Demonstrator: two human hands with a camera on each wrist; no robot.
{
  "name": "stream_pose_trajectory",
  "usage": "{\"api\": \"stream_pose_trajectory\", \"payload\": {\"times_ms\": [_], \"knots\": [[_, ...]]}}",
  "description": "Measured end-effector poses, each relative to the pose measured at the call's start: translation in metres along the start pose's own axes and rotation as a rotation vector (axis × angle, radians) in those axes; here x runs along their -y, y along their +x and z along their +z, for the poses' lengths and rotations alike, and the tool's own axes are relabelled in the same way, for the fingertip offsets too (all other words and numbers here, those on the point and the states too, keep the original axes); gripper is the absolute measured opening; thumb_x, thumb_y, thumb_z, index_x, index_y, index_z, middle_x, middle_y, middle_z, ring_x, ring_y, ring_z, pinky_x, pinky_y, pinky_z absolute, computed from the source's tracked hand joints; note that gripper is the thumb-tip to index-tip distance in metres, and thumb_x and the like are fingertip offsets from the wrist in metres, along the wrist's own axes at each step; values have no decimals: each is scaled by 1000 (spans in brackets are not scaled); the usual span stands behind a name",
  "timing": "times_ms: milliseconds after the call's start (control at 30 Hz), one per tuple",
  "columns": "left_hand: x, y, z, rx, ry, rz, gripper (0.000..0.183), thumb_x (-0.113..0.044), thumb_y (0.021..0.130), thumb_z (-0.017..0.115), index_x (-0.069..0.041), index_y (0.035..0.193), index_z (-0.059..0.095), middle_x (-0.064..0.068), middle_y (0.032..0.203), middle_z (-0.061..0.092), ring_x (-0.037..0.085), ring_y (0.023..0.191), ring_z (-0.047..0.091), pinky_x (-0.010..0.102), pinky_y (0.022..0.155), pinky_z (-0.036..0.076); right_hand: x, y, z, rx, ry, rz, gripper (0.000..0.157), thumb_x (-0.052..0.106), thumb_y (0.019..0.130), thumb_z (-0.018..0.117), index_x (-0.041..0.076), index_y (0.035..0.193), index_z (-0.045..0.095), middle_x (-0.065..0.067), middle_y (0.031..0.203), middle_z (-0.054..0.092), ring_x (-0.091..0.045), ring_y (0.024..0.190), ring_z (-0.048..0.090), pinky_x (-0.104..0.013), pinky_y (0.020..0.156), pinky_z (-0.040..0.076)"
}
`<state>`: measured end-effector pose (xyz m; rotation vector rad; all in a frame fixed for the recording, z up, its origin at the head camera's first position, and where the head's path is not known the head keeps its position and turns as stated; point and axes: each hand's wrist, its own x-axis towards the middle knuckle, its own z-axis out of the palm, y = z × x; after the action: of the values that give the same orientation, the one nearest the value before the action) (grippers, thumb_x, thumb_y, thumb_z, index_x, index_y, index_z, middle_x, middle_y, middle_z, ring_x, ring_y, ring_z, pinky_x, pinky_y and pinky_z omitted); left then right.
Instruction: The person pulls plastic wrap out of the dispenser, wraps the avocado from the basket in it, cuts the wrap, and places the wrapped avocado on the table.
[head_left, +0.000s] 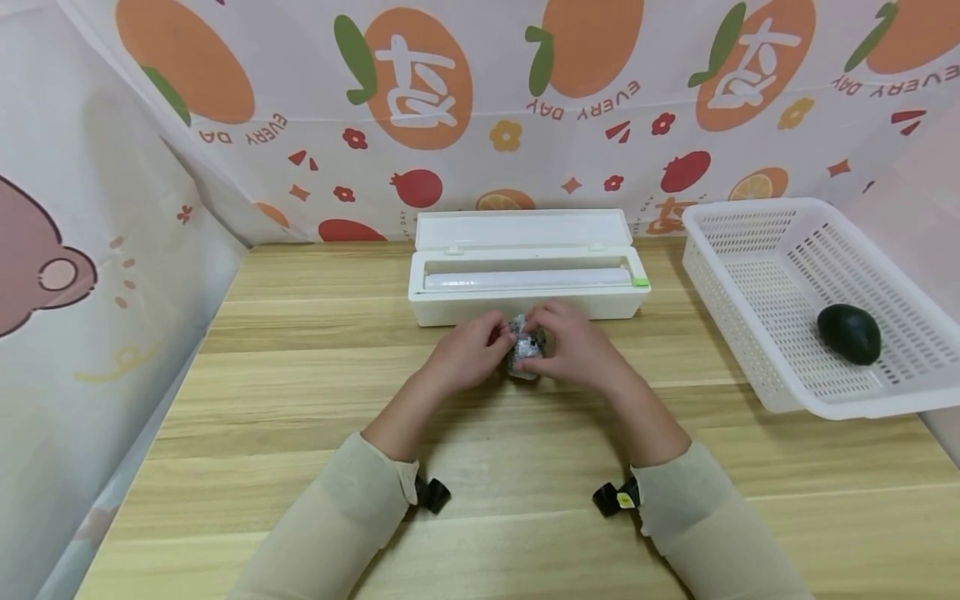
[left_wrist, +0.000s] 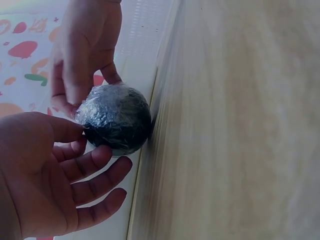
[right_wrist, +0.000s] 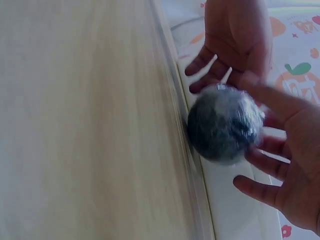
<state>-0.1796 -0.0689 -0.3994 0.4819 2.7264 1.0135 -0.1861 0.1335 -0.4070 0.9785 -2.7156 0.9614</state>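
A dark avocado wrapped in wrinkled clear film [head_left: 527,365] stands on the wooden table between both hands. Its wrapping shines in the left wrist view, with the dark rounded side [left_wrist: 120,131] showing through. From the left, the left hand [head_left: 467,354] pinches at the film with thumb and forefinger, its other fingers spread loosely below. The right hand [head_left: 576,346] holds the avocado from the right, thumb on the near side and fingers on the far side. Just behind the hands lies a white cling film box [head_left: 525,310], lid up, with a film roll [head_left: 528,279] inside.
A white perforated basket [head_left: 738,350] stands at the right of the table, with a dark green avocado [head_left: 849,333] lying in it. On the box's right end sits a small green piece [head_left: 640,282]. A fruit-print cloth [head_left: 465,179] hangs behind the table.
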Motion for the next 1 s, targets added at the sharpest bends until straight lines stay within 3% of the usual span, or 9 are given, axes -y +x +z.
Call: {"api": "stream_pose_trajectory", "payload": {"times_ms": [200,433,567,700,833,900,1000], "knots": [[-4,1,-1,10,4,38,17,-28,103,51,-15,94,56,1,77,55,18,70,53,31,62,42,4,0,0,-47,7,-6,28,25,76,86,13,92,66,-2,104,62,-23,99,54,-39,88,45],[-5,-4,-3,102,-34,69,9,-23,98,57,-15,100,54,2,81,58,17,71,53,31,64,43,4,-2,-1,-78,148,120,8,16,86,77,13,81,73,-2,101,66,-21,98,59,-38,79,54],[-4,-5,-3,121,-31,49,12,-26,97,60,-16,101,54,2,81,58,17,70,52,31,63,43,1,-3,0,-67,180,128,6,17,87,75,13,83,75,-4,106,69,-22,100,61,-40,79,55],[-3,-3,-4,38,-54,56,13,-23,91,68,-15,99,61,2,82,60,18,73,55,31,65,46,-1,-2,1,-80,167,115,5,18,87,76,14,85,75,-3,102,68,-20,96,61,-39,77,55],[-4,0,-5,-88,-77,126,15,-20,86,76,-14,99,70,0,97,67,20,95,62,36,84,52,-2,0,0,-97,127,96,6,20,87,76,14,86,76,0,97,67,-17,91,61,-36,76,54],[-4,2,-5,-86,-103,153,18,-19,85,78,-14,101,72,-1,105,69,20,106,63,37,94,51,-4,1,-2,-87,110,85,9,22,89,74,14,87,77,0,97,67,-17,92,61,-35,78,53],[-3,3,-4,-41,-146,154,18,-18,85,78,-14,102,73,-1,108,70,21,110,65,39,97,51,-6,0,-7,-39,121,79,14,25,93,70,13,94,78,0,102,67,-18,96,61,-36,82,51]]}}
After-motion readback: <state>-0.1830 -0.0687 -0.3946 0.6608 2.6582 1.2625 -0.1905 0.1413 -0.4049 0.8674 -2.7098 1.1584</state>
